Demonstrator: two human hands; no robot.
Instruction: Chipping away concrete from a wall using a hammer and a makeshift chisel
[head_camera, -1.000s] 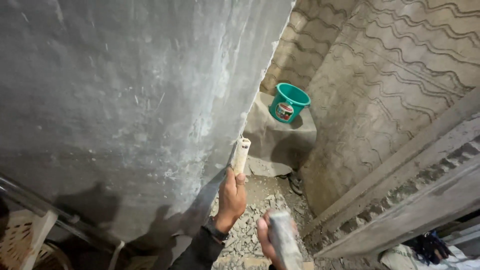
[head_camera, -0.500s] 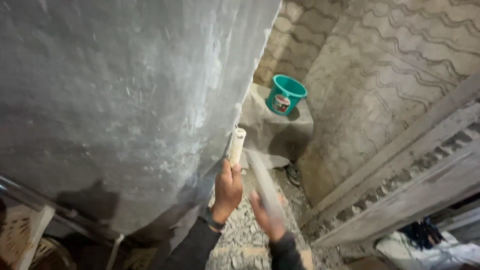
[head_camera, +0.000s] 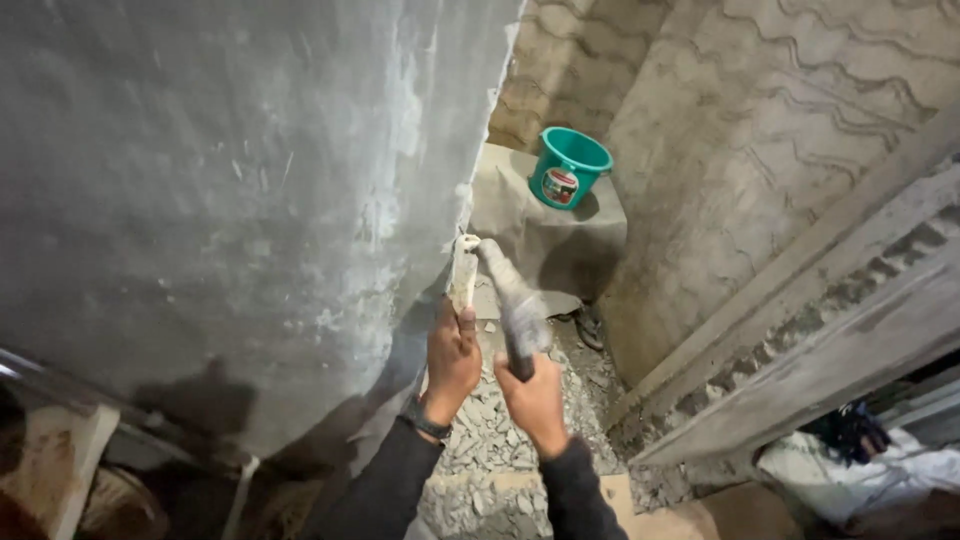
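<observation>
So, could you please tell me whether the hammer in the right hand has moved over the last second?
Yes. The hammer has swung up from low by the rubble to meet the chisel at the wall edge.

**Rough plaster, dusty steel, one glossy bucket**

The grey wall (head_camera: 230, 190) shows matt, smooth-trowelled cement with pale scuffs, its edge chipped and crumbly. The far wall (head_camera: 780, 170) carries rough plaster scored in wavy lines. The chisel (head_camera: 463, 272) and hammer (head_camera: 510, 300) look like metal caked in pale dust. The teal bucket (head_camera: 568, 166) is shiny plastic. Broken rubble (head_camera: 490, 450) covers the floor.
</observation>
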